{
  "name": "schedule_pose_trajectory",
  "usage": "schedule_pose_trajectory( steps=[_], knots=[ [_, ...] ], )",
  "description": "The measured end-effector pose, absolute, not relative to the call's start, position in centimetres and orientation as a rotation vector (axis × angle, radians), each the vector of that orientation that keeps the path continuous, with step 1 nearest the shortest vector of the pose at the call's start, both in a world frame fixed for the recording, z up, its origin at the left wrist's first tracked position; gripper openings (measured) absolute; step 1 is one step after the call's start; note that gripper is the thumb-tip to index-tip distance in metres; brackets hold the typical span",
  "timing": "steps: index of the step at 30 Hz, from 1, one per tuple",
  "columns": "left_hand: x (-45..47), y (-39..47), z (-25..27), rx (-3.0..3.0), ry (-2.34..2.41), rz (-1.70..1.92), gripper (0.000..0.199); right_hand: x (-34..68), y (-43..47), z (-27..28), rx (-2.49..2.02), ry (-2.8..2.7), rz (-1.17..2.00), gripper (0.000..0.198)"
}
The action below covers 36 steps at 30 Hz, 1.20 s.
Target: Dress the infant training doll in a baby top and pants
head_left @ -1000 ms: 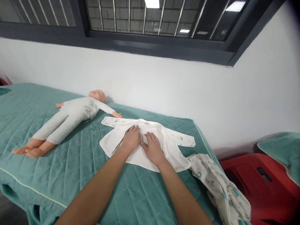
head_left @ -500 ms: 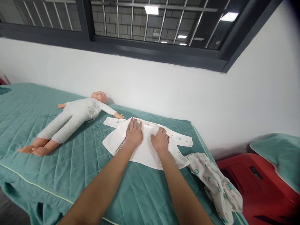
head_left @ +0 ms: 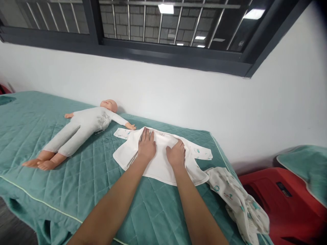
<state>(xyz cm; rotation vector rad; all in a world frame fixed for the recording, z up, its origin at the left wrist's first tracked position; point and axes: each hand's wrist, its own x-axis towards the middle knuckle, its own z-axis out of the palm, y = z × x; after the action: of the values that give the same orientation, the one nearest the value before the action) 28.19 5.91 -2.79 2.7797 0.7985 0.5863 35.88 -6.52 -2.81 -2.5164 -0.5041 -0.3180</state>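
A white baby shirt (head_left: 159,166) lies spread open on the green quilted cover, its inside facing up and its patterned sleeves stretched out to both sides. My left hand (head_left: 147,144) rests flat on the shirt left of the neck label, fingers extended toward the collar. On the other side of the label, my right hand (head_left: 176,153) lies on the shirt with its fingers bent over the front panel's edge; the fingertips are partly hidden. A baby doll (head_left: 87,127) in a pale grey body lies on its back to the left, one hand close to the shirt's left sleeve.
A crumpled patterned baby garment (head_left: 240,200) lies at the right edge of the green quilted cover (head_left: 97,180). Beyond it stands a red plastic stool (head_left: 278,194) with green cloth (head_left: 306,166) on top. A white wall (head_left: 178,92) and barred window run along the back.
My right hand's fingers have curled slightly more at the shirt's edge. My left hand stays flat in place. The whole view has shifted a little.
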Motion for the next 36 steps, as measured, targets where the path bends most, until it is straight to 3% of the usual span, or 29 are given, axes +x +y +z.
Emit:
schedule_pose_trajectory(
  steps=[11,17,29,36],
  knots=[
    [27.9,5.8,-3.5,2.807,0.664,0.491,0.052,35.2,-6.5,-2.8,-2.609,-0.870,-0.245,0.041],
    [27.5,4.8,-4.0,2.841,0.554,0.415,0.056,35.0,-6.4,-3.3,-2.598,-1.249,-0.187,0.048],
    [27.5,4.7,-4.3,2.817,0.584,0.396,0.055,34.8,-6.2,-3.6,-2.703,-1.244,-0.078,0.057],
    [26.4,4.5,-3.0,2.801,0.508,0.395,0.053,32.9,-6.8,-2.5,-2.688,-1.266,-0.246,0.051]
  ],
)
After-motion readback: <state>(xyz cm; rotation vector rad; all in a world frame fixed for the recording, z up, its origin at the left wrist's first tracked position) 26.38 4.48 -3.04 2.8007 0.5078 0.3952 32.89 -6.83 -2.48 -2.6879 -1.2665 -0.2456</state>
